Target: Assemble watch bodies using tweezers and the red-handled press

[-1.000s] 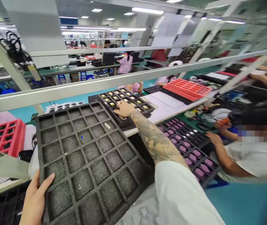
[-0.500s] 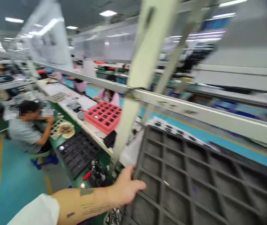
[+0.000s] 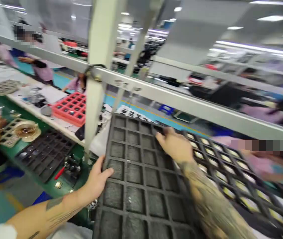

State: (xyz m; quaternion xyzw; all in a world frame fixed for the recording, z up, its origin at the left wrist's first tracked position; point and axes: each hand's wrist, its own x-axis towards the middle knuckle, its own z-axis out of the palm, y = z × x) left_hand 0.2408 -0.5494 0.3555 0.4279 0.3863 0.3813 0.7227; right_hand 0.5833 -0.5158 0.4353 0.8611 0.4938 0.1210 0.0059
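Note:
A black foam tray divided into square compartments lies tilted in front of me, its visible compartments bare. My left hand grips its left edge, thumb over the rim and fingers hidden underneath or behind. On the far right edge, my right hand is closed around the rim, its fingertips partly out of sight. Just beyond my right forearm is a second black tray with pale round-looking pieces in its compartments. Left of my left hand sits a small black fixture with a red-handled lever.
A red compartment tray rests on the bench beyond the post. Another black tray and a beige spool lie on the green bench at left. A metal rail crosses ahead. Co-workers sit on several sides.
My view has swung right. My right hand has come into sight on the tray's far edge, and the filled tray beside it now shows. My left hand stays on the left edge.

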